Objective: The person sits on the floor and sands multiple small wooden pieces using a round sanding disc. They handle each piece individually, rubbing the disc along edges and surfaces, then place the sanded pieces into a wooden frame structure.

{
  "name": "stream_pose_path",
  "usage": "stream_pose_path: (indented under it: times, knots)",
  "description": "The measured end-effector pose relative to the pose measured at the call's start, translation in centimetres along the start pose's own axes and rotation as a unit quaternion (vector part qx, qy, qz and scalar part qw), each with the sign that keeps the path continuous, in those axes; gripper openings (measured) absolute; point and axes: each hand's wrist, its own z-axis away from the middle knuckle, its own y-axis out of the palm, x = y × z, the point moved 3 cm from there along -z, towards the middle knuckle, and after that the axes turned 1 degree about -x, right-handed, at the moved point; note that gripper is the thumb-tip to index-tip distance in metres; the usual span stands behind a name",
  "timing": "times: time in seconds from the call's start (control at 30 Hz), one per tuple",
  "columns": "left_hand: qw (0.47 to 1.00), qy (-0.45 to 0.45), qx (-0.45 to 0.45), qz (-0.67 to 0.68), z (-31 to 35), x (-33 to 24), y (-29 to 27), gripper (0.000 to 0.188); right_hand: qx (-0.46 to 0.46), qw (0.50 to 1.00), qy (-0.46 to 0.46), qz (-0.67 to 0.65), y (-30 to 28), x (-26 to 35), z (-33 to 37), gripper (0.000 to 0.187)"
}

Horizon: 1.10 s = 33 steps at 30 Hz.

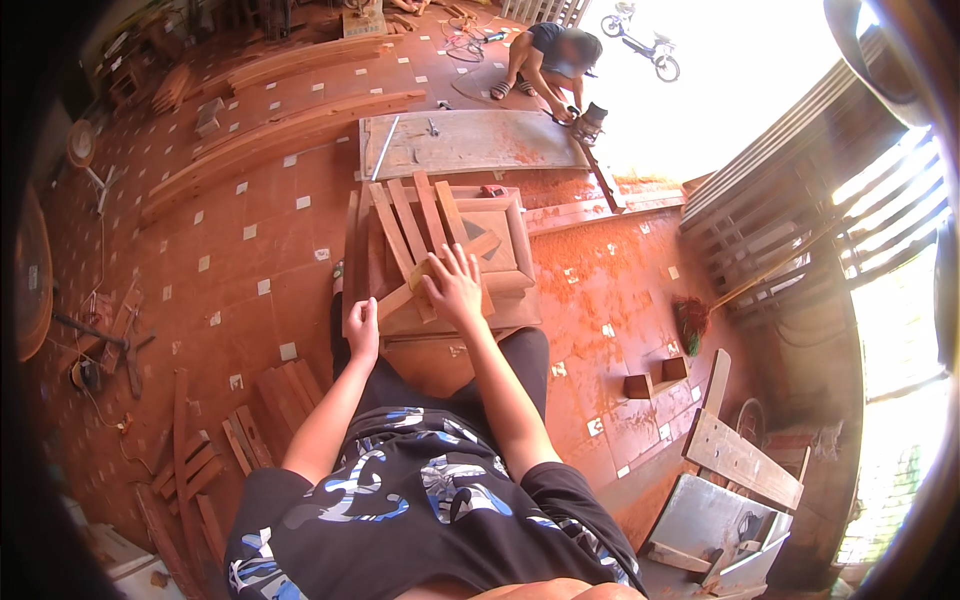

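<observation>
My left hand (362, 328) is closed around the near end of a wooden strip (395, 301), which slants away to the right across a low wooden worktop. My right hand (457, 288) lies over this strip with its fingers spread. A yellowish-tan pad (419, 275) shows beside the thumb, pressed against the wood; its exact kind is hard to make out. Beyond my hands, several wooden slats (408, 222) lie side by side on a framed wooden panel (513, 240). The underside of the right fingers is hidden.
Ahead, a co-worker (562, 58) crouches with a power tool (590, 122) beside a long board (470, 142). Long beams (285, 140) lie at left. Loose wood pieces (190, 470) lie near left. At right are small wooden blocks (640, 386), a broom (692, 318) and a metal-sided stand (700, 520).
</observation>
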Motion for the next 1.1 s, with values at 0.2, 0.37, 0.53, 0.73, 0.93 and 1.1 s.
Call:
stream_pose_path:
  times: [0.2, 0.37, 0.53, 0.73, 0.93, 1.1]
  knots:
    - [0.974, -0.146, 0.054, 0.165, 0.2, 0.1, 0.6, 0.03, 0.004, 0.999, -0.013, 0.041, 1.3, 1.9, 1.7, 0.07]
    - [0.968, -0.156, 0.107, 0.167, -0.3, 1.6, -0.3, 0.044, 0.129, 0.986, -0.101, 0.021, 2.5, 8.6, 4.4, 0.074]
    - [0.967, -0.158, 0.106, 0.172, -0.5, 1.7, -0.1, 0.048, 0.086, 0.994, -0.061, 0.026, 2.5, 8.1, 4.1, 0.07]
    - [0.984, -0.125, 0.044, 0.123, -0.6, 1.2, 0.2, 0.048, 0.032, 0.997, 0.027, 0.065, 1.4, 1.7, 1.0, 0.068]
    - [0.949, -0.222, 0.045, 0.221, 1.1, -0.9, 0.9, 0.054, 0.117, 0.992, -0.039, 0.027, 2.8, 7.1, 4.2, 0.069]
    - [0.961, -0.174, 0.088, 0.197, -0.4, 1.3, -0.7, 0.043, 0.101, 0.99, -0.1, -0.005, 2.8, 8.7, 3.4, 0.067]
